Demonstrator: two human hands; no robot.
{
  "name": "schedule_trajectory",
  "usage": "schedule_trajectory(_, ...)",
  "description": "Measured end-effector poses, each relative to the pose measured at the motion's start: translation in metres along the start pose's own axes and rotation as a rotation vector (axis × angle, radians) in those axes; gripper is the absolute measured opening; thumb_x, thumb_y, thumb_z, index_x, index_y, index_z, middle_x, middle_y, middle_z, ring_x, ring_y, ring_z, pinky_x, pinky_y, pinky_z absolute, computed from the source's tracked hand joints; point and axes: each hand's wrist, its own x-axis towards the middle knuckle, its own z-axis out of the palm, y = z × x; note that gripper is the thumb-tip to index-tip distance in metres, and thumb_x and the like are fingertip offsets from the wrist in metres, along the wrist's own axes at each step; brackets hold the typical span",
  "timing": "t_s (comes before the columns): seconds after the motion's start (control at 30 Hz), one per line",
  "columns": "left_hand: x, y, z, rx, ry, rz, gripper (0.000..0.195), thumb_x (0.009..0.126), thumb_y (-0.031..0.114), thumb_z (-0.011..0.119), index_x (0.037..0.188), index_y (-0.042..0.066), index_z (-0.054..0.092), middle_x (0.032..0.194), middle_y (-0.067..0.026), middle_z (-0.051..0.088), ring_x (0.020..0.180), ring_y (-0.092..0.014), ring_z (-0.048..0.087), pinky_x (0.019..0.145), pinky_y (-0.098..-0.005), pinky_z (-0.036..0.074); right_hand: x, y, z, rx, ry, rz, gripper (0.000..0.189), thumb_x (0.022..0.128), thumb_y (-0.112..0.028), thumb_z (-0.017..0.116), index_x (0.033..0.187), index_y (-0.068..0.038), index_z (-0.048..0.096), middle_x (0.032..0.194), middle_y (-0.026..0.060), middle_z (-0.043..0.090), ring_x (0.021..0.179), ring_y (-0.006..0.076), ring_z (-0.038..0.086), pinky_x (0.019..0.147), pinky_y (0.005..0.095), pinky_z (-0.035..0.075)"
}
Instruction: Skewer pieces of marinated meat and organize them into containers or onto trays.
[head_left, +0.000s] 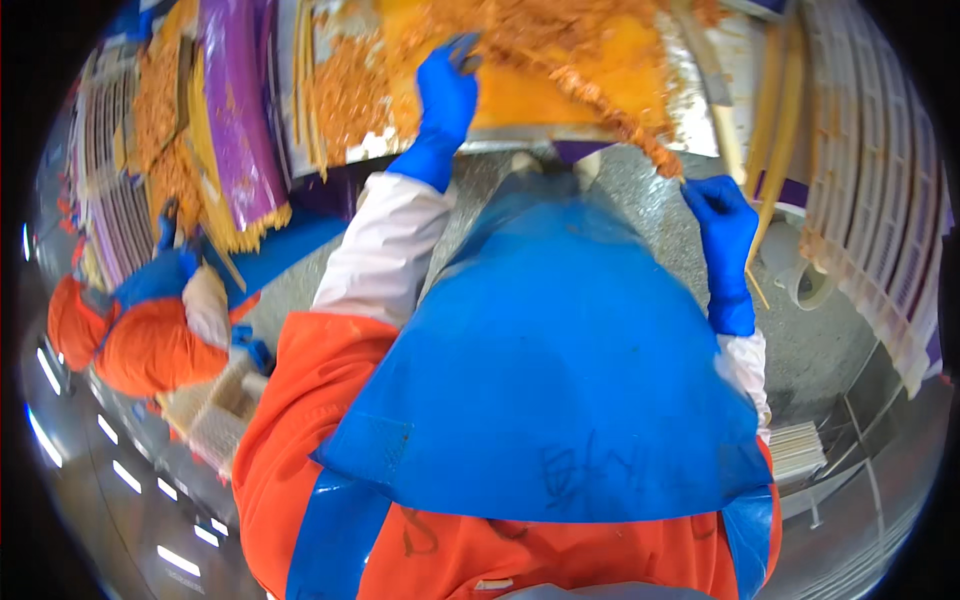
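Note:
A wooden skewer threaded with orange-coated meat pieces (615, 116) slants across the front of the work surface. My right hand (720, 214), in a blue glove, grips its bare lower end just beyond the table's near edge. My left hand (448, 86), gloved in blue with dark fingertips, is over the orange cutting board (525, 105), beside a heap of marinated meat (555, 26). Its fingers are bent, and whether they pinch anything is too blurred to tell. More meat (349, 97) lies to the left of that hand.
Bare skewers (304, 82) lie left of the meat. A knife-like tool with a pale handle (727, 142) rests at the right. Stacked white trays (855, 172) stand farther right. On the left, a purple-covered divider (236, 112) separates a co-worker (161, 330) handling similar meat.

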Motion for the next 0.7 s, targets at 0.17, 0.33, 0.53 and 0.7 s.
schedule_trajectory(0.17,0.010,-0.031,0.010,0.235,-0.112,0.154,0.025,0.086,0.010,0.057,0.107,0.004,0.068,0.105,-0.0170,0.067,0.101,-0.031,0.064,0.088,-0.0361,0.049,-0.016,-0.096,-0.068,-0.087,0.188,-0.157,0.013,0.076,0.001,0.071,0.089,0.000,0.071,0.082,0.0055,0.060,0.073,0.0125,0.055,0.063,0.0230,0.042)
schedule_trajectory(0.33,0.015,-0.007,0.058,-0.170,-0.240,0.047,0.022,0.084,0.001,0.060,0.104,-0.002,0.067,0.105,-0.0144,0.068,0.100,-0.022,0.064,0.089,-0.0320,0.048,-0.049,-0.159,-0.153,0.019,0.602,-0.191,0.013,0.078,0.001,0.067,0.091,0.003,0.068,0.078,0.0017,0.054,0.067,0.0084,0.050,0.062,0.0190,0.037)
schedule_trajectory(0.53,0.023,0.046,0.094,-0.332,-0.356,0.094,0.021,0.084,-0.001,0.058,0.103,-0.003,0.067,0.104,-0.0119,0.068,0.098,-0.019,0.063,0.087,-0.0309,0.048,-0.042,-0.122,-0.277,-0.629,0.806,-0.356,0.023,0.087,0.008,0.052,0.106,0.005,0.063,0.112,0.0096,0.057,0.087,0.0110,0.054,0.075,0.0224,0.045)
schedule_trajectory(0.7,0.026,0.044,0.081,-0.357,-0.364,0.087,0.021,0.084,-0.001,0.058,0.102,-0.003,0.067,0.099,-0.0110,0.068,0.093,-0.019,0.063,0.083,-0.0310,0.049,0.029,-0.049,-0.381,-0.256,0.816,-0.070,0.018,0.085,0.004,0.057,0.100,0.003,0.066,0.094,0.0104,0.066,0.079,0.0130,0.060,0.069,0.0269,0.047)
